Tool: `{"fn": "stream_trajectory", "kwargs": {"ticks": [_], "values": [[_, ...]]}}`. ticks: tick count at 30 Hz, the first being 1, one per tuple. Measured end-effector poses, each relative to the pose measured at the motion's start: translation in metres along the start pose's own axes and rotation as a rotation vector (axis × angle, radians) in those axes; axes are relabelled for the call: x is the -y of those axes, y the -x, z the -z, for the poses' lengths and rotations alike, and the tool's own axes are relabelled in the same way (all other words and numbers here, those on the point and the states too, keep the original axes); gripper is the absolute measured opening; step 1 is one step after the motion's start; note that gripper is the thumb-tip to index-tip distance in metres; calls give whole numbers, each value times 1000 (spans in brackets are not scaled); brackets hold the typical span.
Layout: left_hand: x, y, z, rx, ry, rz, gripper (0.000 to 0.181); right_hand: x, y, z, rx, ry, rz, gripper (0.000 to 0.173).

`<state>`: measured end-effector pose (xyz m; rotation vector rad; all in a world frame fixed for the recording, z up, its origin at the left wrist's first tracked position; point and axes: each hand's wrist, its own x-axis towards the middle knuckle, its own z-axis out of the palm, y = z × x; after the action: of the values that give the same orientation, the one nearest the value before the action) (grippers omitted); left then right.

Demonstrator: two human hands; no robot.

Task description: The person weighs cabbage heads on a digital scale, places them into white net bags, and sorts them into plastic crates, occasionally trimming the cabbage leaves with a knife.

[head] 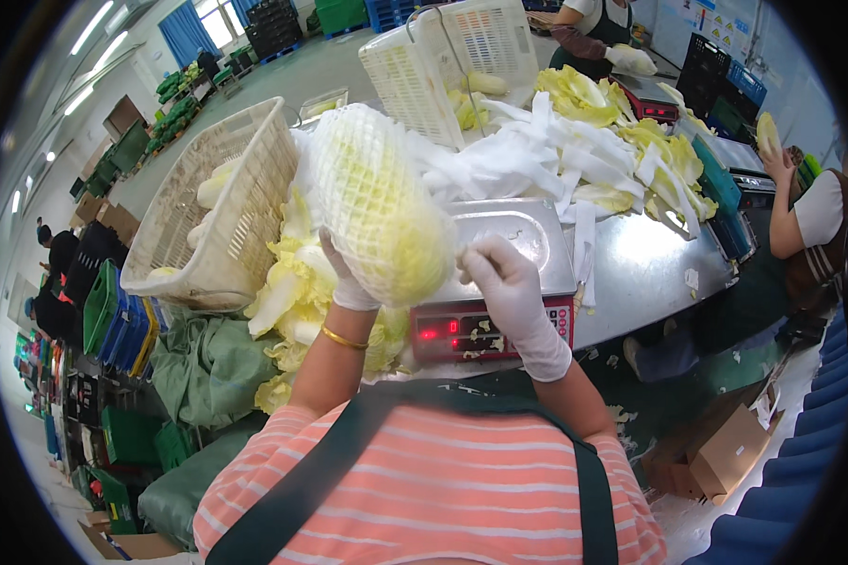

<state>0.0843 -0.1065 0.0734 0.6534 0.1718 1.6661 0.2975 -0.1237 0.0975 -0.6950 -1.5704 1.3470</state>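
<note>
My left hand (346,279), in a white glove, supports a napa cabbage (389,205) from its left side and underneath. White foam netting (357,141) is wrapped around the cabbage, which is tilted in the air in front of the scale. My right hand (505,289), gloved too, is beside the cabbage's lower right end with its fingers curled together; whether they pinch the netting's edge is not clear. Behind that hand lies the steel pan (516,233) of a red digital scale (491,332), its display lit and dotted with leaf scraps.
A white plastic crate (205,205) with cabbages stands left, another crate (413,85) at the back. Loose leaves (297,282) and white foam sleeves (495,155) cover parts of the steel table (636,282). A knife (581,282) lies right of the scale. Co-workers (813,219) stand nearby.
</note>
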Motion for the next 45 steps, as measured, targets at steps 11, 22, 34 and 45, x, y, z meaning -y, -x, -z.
{"fn": "stream_trajectory", "kwargs": {"ticks": [11,22,34,45], "values": [[34,4,-57,212,-361,247,65,-39,8,14,81,-551,-129,76],[-5,50,-27,43,-874,478,58,-175,41,298,-716,-699,-401,48],[-253,94,18,-412,-1389,-51,40,-159,-10,345,-781,1223,-304,52],[-555,59,102,-604,-2542,554,68,-116,-38,219,-796,388,-562,51]]}}
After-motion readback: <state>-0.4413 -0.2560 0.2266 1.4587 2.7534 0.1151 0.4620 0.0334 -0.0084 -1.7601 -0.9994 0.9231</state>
